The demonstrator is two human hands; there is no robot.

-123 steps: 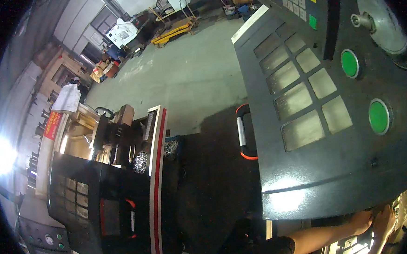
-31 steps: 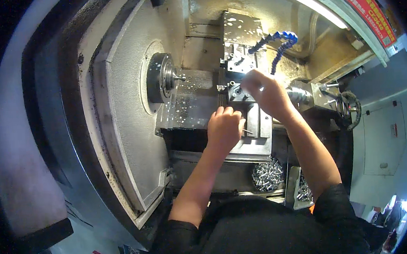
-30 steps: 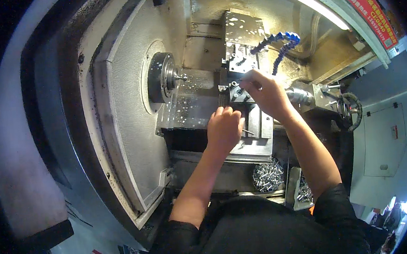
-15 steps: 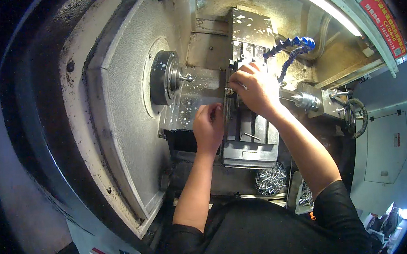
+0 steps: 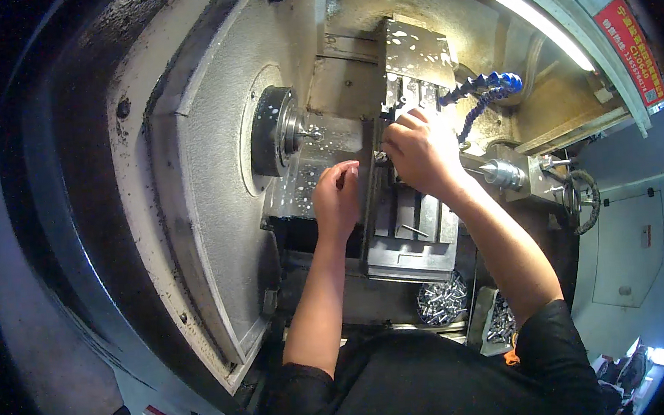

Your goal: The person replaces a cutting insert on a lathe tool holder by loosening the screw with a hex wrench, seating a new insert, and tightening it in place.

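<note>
Head view: right hand (image 5: 418, 155) fingers curled on tool block (image 5: 411, 66), pinched item hidden. Left hand (image 5: 337, 199) loosely curled, empty, beside chuck (image 5: 274, 131). Block looks heavy, rigid, coolant-slick; grip flat faces, avoid edges.

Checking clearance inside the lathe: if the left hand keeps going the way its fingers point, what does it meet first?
Probably the wet grey metal slide face just past the left hand; the round dark steel chuck sits further left. Depth is unclear.

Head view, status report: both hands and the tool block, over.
Left hand loosely curled beside tool block. Right hand closed against block; grasp unclear. Coolant hose close by.
</note>
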